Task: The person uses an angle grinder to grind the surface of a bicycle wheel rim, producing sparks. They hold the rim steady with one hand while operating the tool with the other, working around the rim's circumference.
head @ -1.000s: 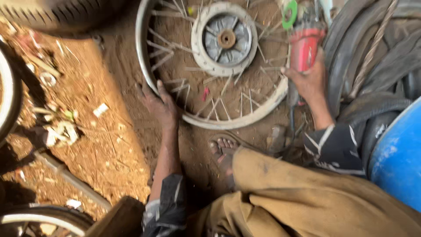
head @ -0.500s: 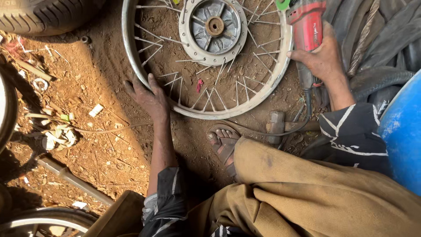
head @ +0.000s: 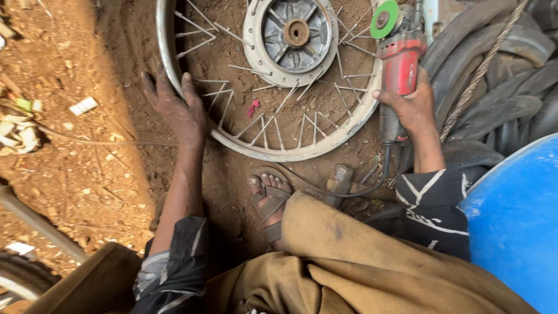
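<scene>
The left hand (head: 177, 110) lies flat, fingers spread, on the silver spoked metal wheel rim (head: 273, 152), which lies on red-brown dirt ground (head: 75, 168). The right hand (head: 414, 107) grips a red angle grinder with green disc (head: 398, 55) at the rim's far edge; black rubber tyres (head: 500, 87) and a blue plastic barrel (head: 517, 221) lie beyond.

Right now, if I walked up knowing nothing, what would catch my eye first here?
Most likely the spoked metal wheel rim lying flat on the red dirt at top centre, its hub in the middle. The left hand rests on its left edge, while the right hand has a firm grip on a red angle grinder with a green disc at the rim's right side. A blue barrel fills the lower right corner.
</scene>
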